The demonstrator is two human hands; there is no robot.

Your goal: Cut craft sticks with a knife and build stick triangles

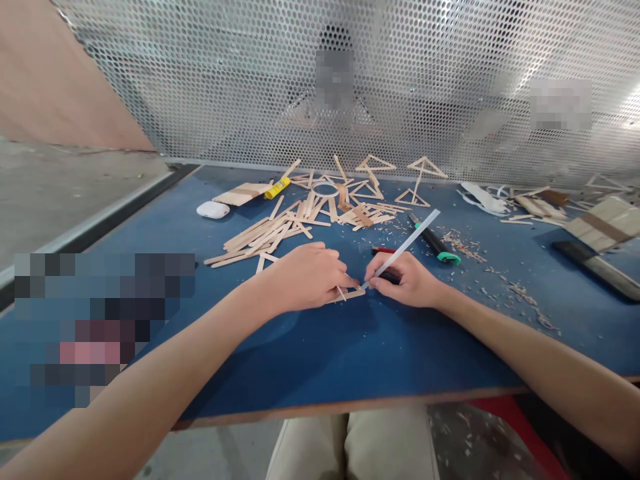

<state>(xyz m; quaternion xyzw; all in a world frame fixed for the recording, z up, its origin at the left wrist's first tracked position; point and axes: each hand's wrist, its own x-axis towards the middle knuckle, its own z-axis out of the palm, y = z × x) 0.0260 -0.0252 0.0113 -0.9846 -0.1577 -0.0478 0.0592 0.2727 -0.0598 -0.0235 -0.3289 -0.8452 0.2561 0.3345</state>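
My left hand (313,277) is closed, its fingers pressing small wooden craft sticks (349,295) against the blue table. A thin stick crosses a flat one under these fingertips. Facing it, my right hand (407,283) pinches a long translucent glue stick (407,245), slanted up to the right. Its lower tip meets the end of the flat craft stick, close to my left fingertips. A red and black object (383,251) shows behind my right fingers; its kind and whether it is gripped are unclear. Behind the hands lies a pile of loose craft sticks (270,230).
A green and black utility knife (434,239) lies beyond my right hand among wood scraps. Further back are stick triangles (373,163), a tape roll (325,190), a yellow tube (277,188) and a white case (213,210). A dark phone-like slab (597,270) lies right. Perforated metal (250,87) borders the back.
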